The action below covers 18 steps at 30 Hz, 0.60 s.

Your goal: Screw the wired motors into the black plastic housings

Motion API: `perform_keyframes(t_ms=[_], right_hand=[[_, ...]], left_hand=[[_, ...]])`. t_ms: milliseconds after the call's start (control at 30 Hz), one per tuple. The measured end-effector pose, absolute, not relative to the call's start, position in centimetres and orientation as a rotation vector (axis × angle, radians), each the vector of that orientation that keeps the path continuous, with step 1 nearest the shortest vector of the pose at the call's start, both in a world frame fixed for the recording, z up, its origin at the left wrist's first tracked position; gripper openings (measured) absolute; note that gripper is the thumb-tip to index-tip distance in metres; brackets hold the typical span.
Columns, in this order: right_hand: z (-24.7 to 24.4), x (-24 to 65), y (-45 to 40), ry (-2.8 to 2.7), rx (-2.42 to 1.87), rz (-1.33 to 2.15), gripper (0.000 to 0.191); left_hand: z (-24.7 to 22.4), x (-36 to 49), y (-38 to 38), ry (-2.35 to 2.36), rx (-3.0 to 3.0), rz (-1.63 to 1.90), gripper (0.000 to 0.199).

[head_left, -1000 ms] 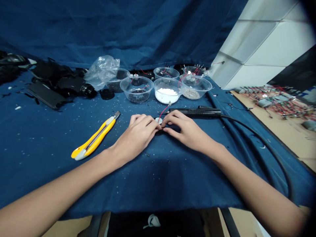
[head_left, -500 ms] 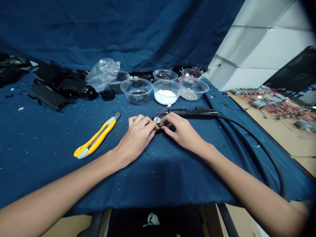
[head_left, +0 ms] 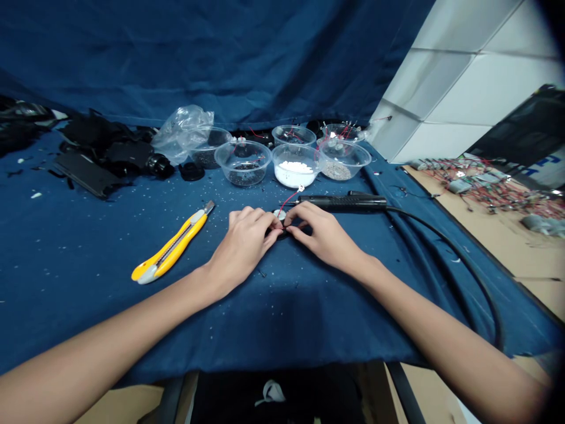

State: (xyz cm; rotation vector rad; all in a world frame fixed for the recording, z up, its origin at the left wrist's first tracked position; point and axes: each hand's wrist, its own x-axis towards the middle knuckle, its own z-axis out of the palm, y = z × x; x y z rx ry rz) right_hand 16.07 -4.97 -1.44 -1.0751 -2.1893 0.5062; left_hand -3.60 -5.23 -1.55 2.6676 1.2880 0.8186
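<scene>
Between my fingertips, in the middle of the blue cloth, lies a small black part (head_left: pixel 281 236) with a round white piece (head_left: pixel 279 215) on it. From the white piece a thin red wire (head_left: pixel 289 198) rises to a small white-and-metal end. My left hand (head_left: pixel 242 242) pinches the part's left side, fingers curled. On the right side, my right hand (head_left: pixel 321 234) closes thumb and index finger at the same part. Fingers hide much of it. Just behind my right hand is a black electric screwdriver (head_left: pixel 348 202), its tip pointing left.
A yellow utility knife (head_left: pixel 173 246) lies left of my hands. Behind them stand several clear tubs, including one of white pieces (head_left: pixel 295 175) and one of small screws (head_left: pixel 338 171). Black housings (head_left: pixel 106 156) pile up at back left. A black cable (head_left: pixel 459 259) curves along the right.
My left fingers and thumb have shifted slightly at the black part, showing a small gap between them. The right hand stays at the part. The whole view has moved slightly.
</scene>
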Motion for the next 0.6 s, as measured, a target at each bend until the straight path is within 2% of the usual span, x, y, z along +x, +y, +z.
perform_keyframes(t_ms=[167,333,400,500,600], right_hand=[[-1.4,15.8,-5.1,-2.034,-1.094,0.678,0.011],[-0.6,17.0,-5.3,-1.118,-1.336,0.956,0.013],[0.0,18.5,-4.9,-0.751,-1.447,1.174,0.012],[0.8,21.1,-3.3,-0.412,-1.632,1.477,0.032],[1.1,22.8,-1.5,-0.327,-1.777,1.524,0.051]], left_hand=[[-1.5,-3.8,-5.2,1.196,2.823,0.788,0.013],[-1.8,-4.3,-4.2,1.050,2.822,0.856,0.018],[-1.9,-4.5,-3.7,1.004,2.788,0.881,0.019],[-2.0,-4.9,-2.9,0.937,2.716,0.884,0.018],[-1.9,-5.1,-2.5,0.897,2.642,0.876,0.016]])
